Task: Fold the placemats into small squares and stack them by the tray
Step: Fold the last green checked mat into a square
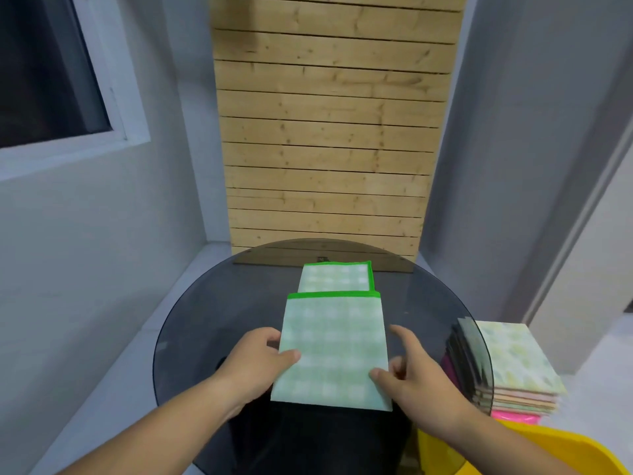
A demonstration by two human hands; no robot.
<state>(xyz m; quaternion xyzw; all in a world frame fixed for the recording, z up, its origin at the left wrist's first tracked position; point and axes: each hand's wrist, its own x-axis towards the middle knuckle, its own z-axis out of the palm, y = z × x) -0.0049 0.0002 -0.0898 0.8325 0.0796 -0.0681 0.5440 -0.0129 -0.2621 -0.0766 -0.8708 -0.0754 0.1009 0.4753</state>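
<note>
A pale green checked placemat (pixel 334 344) with a bright green border lies partly folded on the round dark glass table (pixel 219 303). Its near part is doubled over, and the far part (pixel 335 277) still sticks out beyond the fold. My left hand (pixel 260 359) pinches the placemat's left edge, thumb on top. My right hand (pixel 407 368) holds the right edge with its thumb on the cloth, while its fingers are raised and spread. No tray is in view.
A stack of folded placemats in several colours (pixel 513 371) sits to the right, below the table's rim and partly seen through the glass. A yellow chair (pixel 534 447) is at bottom right. A wooden slat panel (pixel 329 132) stands behind the table.
</note>
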